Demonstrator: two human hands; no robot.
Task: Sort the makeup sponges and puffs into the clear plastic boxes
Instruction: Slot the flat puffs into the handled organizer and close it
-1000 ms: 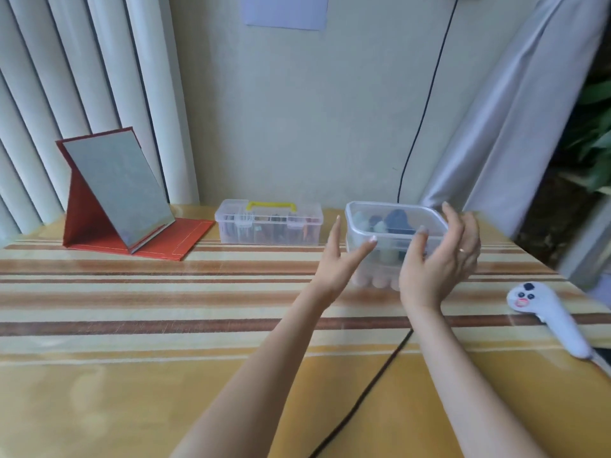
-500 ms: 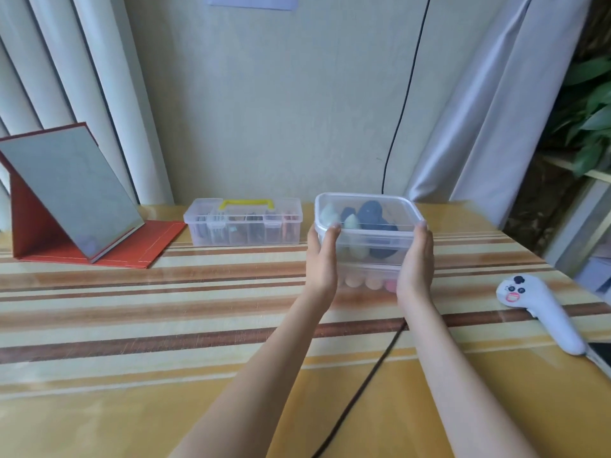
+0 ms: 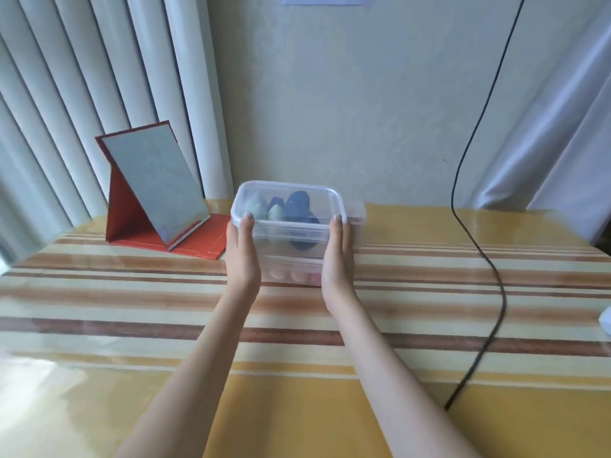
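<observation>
A clear lidded plastic box (image 3: 325, 201) is stacked on a lower clear box (image 3: 309, 266), mid-table near the wall. Through the upper one I see pale green sponges (image 3: 259, 208) and dark blue sponges (image 3: 299, 206). Peach and pink sponges (image 3: 281, 275) lie in the lower one. My left hand (image 3: 241, 256) presses flat against the stack's left side, and my right hand (image 3: 337, 256) against its right side. I cannot tell whether the stack rests on the striped table (image 3: 132, 309) or hangs just above it.
A red-backed folding mirror (image 3: 152, 183) stands at the back left, close to the stack. A corner of another clear organizer (image 3: 357, 209) peeks out behind the stack. A black cable (image 3: 496, 276) runs down the wall and across the table's right side. A white object (image 3: 606, 322) sits at the right edge.
Both hands closed onto the sides of the stacked boxes and carried them left. The stack now sits in front of the yellow-handled organizer, nearer the mirror.
</observation>
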